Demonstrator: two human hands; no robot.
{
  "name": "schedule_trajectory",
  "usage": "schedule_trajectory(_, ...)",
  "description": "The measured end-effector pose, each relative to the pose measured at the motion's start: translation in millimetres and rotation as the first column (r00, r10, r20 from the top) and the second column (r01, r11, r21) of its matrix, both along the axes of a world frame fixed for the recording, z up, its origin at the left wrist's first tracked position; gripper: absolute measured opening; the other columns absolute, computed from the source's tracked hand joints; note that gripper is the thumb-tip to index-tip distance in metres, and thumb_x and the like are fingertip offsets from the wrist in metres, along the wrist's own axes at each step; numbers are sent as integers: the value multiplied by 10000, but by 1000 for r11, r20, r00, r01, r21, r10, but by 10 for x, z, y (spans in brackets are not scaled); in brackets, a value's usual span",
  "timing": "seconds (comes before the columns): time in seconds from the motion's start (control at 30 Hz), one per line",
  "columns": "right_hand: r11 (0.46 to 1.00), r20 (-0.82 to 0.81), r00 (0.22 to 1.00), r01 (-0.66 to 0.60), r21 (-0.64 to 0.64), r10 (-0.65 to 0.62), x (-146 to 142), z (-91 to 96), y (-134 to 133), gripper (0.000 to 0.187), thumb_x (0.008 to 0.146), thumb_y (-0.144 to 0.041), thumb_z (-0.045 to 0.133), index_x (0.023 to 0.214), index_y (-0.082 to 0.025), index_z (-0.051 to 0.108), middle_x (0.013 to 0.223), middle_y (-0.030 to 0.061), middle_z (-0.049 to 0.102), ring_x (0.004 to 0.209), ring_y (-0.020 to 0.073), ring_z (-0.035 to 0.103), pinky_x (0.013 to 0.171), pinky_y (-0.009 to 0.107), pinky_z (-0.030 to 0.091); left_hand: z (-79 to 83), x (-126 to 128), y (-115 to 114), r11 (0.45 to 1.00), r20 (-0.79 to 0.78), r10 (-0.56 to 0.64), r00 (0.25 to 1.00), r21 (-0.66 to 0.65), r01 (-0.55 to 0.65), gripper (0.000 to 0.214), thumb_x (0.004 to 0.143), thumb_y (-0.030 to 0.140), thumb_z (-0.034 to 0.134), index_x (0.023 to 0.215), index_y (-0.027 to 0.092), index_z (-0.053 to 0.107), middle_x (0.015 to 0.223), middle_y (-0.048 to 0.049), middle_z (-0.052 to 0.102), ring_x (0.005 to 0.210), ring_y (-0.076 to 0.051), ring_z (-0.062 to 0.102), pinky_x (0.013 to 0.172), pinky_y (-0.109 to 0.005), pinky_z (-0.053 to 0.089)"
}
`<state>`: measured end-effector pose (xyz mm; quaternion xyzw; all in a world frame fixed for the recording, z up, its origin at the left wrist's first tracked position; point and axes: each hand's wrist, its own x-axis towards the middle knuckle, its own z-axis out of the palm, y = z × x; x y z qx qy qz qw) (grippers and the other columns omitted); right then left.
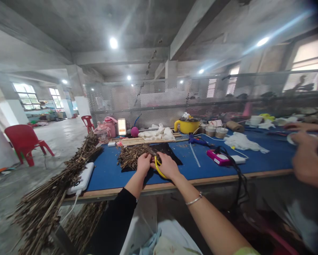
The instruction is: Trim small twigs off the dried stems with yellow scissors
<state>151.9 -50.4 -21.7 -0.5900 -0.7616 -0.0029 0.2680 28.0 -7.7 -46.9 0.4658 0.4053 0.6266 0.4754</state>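
My right hand (168,165) is closed around the yellow-handled scissors (159,168), whose dark blades point away from me. Fingers of my left hand (144,163) are pinched together right beside the blades; what they hold is too small and hidden to make out. Both hands meet over the front of the blue table, above a black cloth (172,153). Heaped on that cloth, just left of my hands, are short cut pieces of dried brown plant (130,156).
A large bundle of dried stems (55,187) hangs over the left edge by a white power strip (84,179). Behind stand a lit phone (121,127) and a yellow pot (189,126). A blue glue gun (198,140) and magenta box (217,158) lie rightward, near another person's arm (309,159).
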Motion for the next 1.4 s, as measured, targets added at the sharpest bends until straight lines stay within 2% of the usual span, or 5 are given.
schedule_trajectory(0.17, 1000, 0, 1000, 1, 9, -1, -1, 7, -6, 639, 701, -552, 523, 1215, -195, 397, 1121, 119, 533, 1036, 243, 483, 831, 312, 349, -2, -6, 20, 1000, -15, 25, 1000, 13, -25, 159, 706, 290, 560, 736, 142, 610, 676, -49, 636, 641, -143, 588, 641, -259, 470)
schedule_trajectory(0.5, 1000, -32, 999, -16, -14, 15, 7, 19, -14, 603, 693, -586, 512, 1175, -232, 429, 1059, 78, 575, 965, 208, 538, 759, 271, 374, 65, 22, -51, 997, 45, -64, 997, -42, 66, 77, 706, 206, 517, 727, 146, 559, 620, -9, 589, 526, -96, 531, 540, -209, 444)
schedule_trajectory(0.8, 991, 29, 994, 105, -87, -103, -20, 77, -81, 493, 722, -614, 451, 1049, -252, 521, 869, 71, 644, 804, 220, 594, 636, 273, 369, 91, 29, -95, 990, 30, -68, 997, -120, 71, 184, 681, 302, 575, 627, 138, 515, 549, -4, 547, 455, -73, 490, 441, -178, 407)
schedule_trajectory(1.07, 996, -20, 997, 79, -31, -80, -17, 44, -65, 535, 675, -616, 505, 1046, -230, 486, 968, 62, 596, 875, 205, 567, 664, 266, 377, 134, 12, -103, 994, 63, 69, 996, -94, -63, 128, 666, 239, 576, 651, 114, 556, 567, -24, 576, 482, -82, 522, 467, -182, 421)
schedule_trajectory(1.4, 999, -20, 999, 24, -23, -25, -14, 59, -71, 529, 685, -553, 541, 1097, -229, 474, 1009, 66, 585, 925, 205, 548, 703, 264, 378, 114, -43, -115, 988, -220, 152, 964, 39, -147, 119, 684, 217, 519, 605, 154, 583, 546, -22, 594, 475, -104, 521, 479, -192, 398)
